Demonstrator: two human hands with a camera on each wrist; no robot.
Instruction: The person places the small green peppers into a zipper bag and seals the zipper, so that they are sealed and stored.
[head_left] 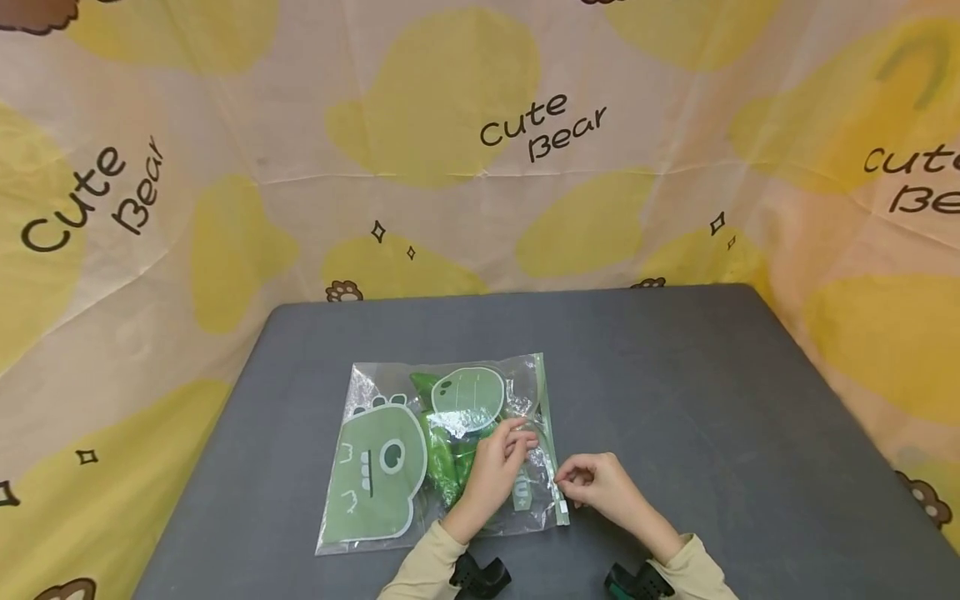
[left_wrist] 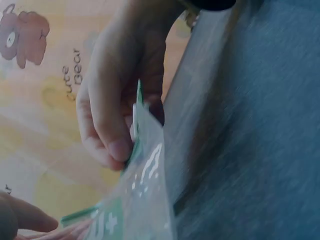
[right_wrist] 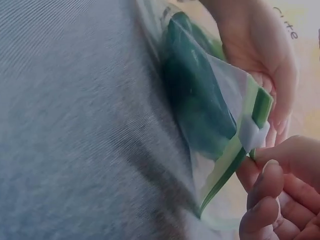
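Observation:
A clear zip bag with a dinosaur print lies on the table, glossy green long things inside it. Along its right side runs a green zip strip. My right hand pinches this strip between thumb and forefinger, close by the white slider. Fingers loosely bent, my left hand lies over the bag's right half, just left of the strip. In the right wrist view the strip end stands raised off the table, and the left fingers hang behind it.
The grey table reaches beyond the bag on every side. Behind and beside it hangs a yellow and cream cloth with bear print. Dark wrist devices sit at both sleeves.

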